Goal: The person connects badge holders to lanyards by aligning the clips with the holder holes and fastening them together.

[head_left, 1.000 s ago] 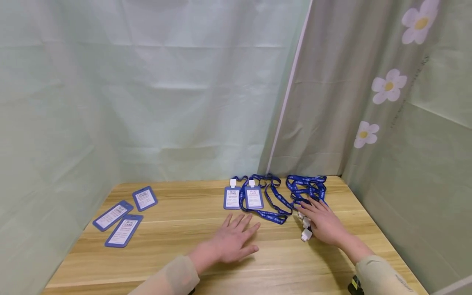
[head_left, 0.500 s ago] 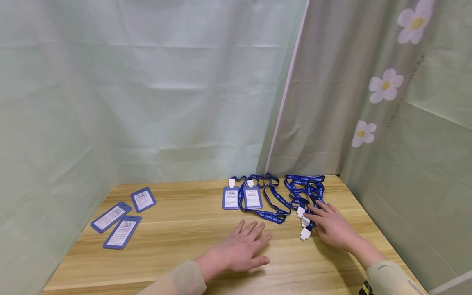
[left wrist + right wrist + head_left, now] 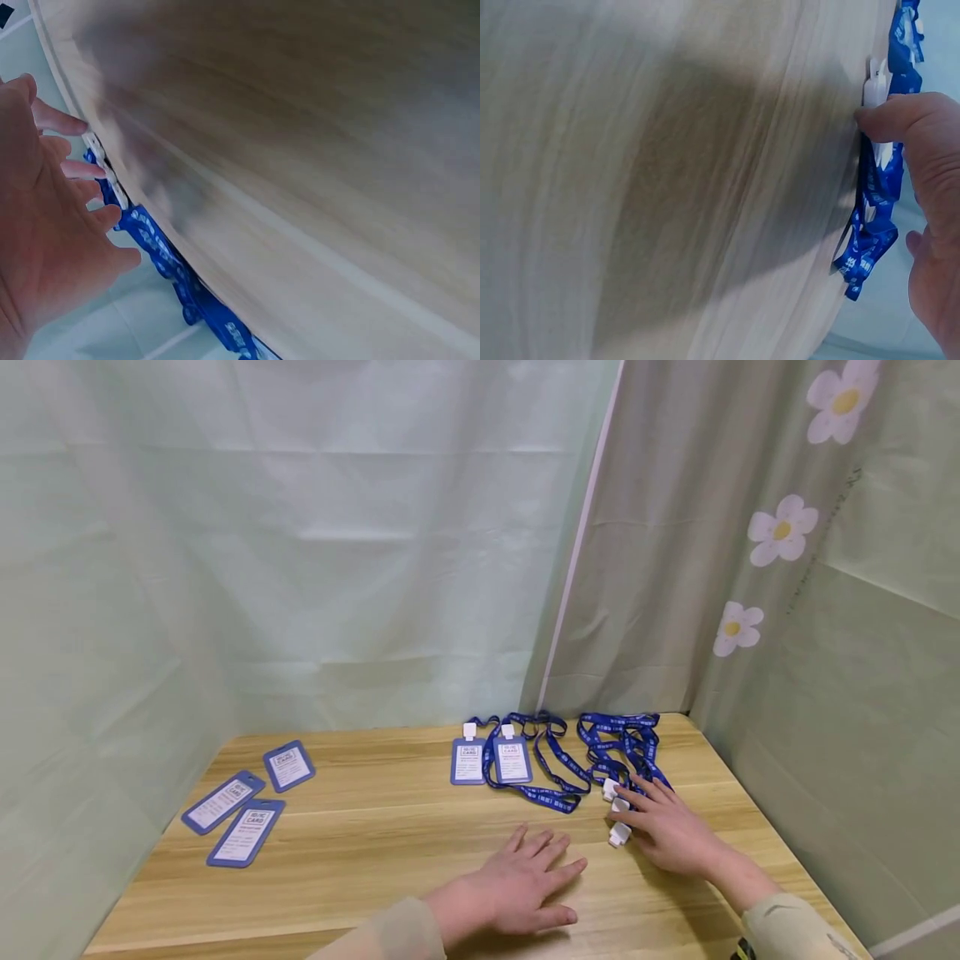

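Observation:
My right hand (image 3: 671, 831) lies over a heap of blue lanyards (image 3: 621, 723) at the table's right side. Its fingers are extended at the white clips (image 3: 618, 834); the right wrist view has the thumb beside a white clip (image 3: 873, 91). How firmly it touches them cannot be seen. My left hand (image 3: 528, 885), fingers spread and holding nothing, hovers low over the table left of the clips. Beyond it, two blue badge holders lie side by side, a left one (image 3: 468, 763) and a right one (image 3: 513, 762), each with a white clip and a blue lanyard.
Three loose blue badge holders lie at the left: an upper one (image 3: 289, 766), a middle one (image 3: 222, 802) and a lower one (image 3: 246, 833). The wooden table (image 3: 360, 877) meets pale green curtains (image 3: 375, 610) behind and at both sides.
My left hand has moved right and nearer to me, towards the clips. My right hand first drew back right off the clips, then came slightly left over them again.

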A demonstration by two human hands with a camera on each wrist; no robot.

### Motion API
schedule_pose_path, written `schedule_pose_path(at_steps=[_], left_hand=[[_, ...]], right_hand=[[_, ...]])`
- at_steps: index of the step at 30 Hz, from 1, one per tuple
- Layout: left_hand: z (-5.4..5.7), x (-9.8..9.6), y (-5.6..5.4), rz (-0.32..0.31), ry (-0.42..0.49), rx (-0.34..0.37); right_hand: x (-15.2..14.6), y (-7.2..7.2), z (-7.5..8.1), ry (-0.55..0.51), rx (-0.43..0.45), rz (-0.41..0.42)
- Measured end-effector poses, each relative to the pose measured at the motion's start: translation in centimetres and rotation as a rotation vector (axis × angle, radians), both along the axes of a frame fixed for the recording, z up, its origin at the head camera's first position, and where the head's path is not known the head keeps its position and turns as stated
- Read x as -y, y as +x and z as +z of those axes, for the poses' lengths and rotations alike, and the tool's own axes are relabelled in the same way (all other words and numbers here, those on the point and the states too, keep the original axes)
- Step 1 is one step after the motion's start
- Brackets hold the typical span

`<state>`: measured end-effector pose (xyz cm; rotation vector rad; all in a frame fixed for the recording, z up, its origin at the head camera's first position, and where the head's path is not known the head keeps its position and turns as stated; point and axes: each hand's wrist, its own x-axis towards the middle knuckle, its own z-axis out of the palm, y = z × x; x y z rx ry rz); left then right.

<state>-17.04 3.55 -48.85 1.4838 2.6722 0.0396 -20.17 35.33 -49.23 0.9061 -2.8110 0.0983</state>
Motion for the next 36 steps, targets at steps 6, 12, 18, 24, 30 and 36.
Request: schedule_pose_path(at_steps=[6, 12, 18, 24, 30, 36], left_hand=[[-0.1, -1.2, 0.4, -0.012, -0.010, -0.011], [-0.1, -1.9, 0.5, -0.007, -0.019, -0.025], [0.1, -1.9, 0.4, 0.005, -0.017, -0.018], [0.1, -1.8, 0.0, 0.022, -0.011, -0.005], [0.5, -1.7, -0.4, 0.042, -0.008, 0.002], [1.1, -1.5, -0.6, 0.053, 0.003, 0.007]], right_hand=[[0.2, -0.2, 0.2, 0.017, 0.031, 0.029], [0.4, -0.6, 0.1, 0.014, 0.048, 0.026], [0.8, -0.7, -0.3, -0.094, 0.030, 0.001], [1.4, -1.1, 0.0, -0.382, 0.155, -0.133], [1.5, -1.9, 1.6, -0.743, 0.285, -0.314], [0.8, -2.9, 4.0, -1.026, 0.306, -0.393]])
